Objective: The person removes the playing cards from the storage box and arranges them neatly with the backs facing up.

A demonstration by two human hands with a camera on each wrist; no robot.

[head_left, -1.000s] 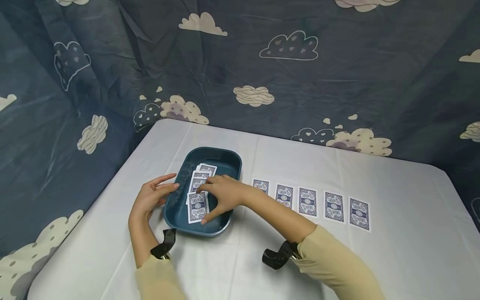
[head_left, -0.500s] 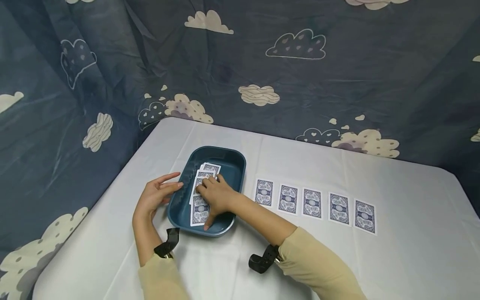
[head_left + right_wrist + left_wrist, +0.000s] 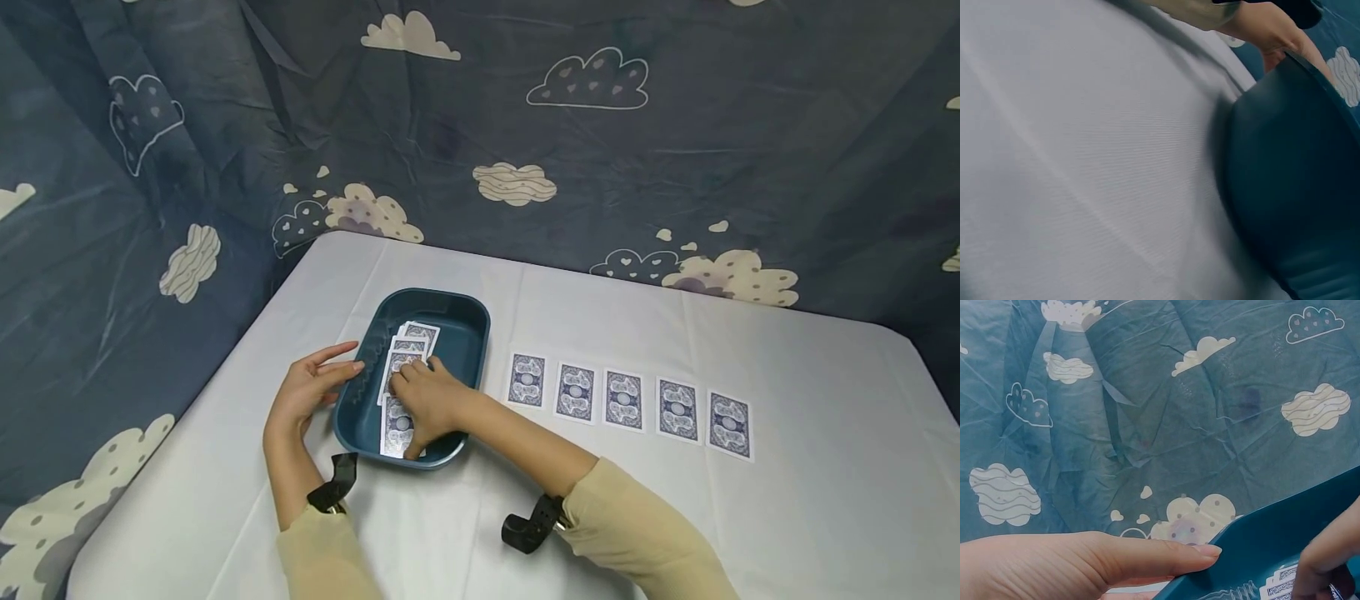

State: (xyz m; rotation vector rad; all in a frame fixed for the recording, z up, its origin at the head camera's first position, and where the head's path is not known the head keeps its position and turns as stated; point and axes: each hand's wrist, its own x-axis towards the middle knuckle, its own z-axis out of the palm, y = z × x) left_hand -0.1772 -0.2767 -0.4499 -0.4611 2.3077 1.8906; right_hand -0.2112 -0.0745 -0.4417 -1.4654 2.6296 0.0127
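My left grip is spread, touching the side of the blue tray; my right grip bends over the patterned cards inside it, and I cannot tell whether it pinches any.

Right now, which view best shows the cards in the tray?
Head: it looks down on the cards, partly covered by the right hand. Left wrist catches only a few at its bottom edge; right wrist shows none, the tray hiding them.
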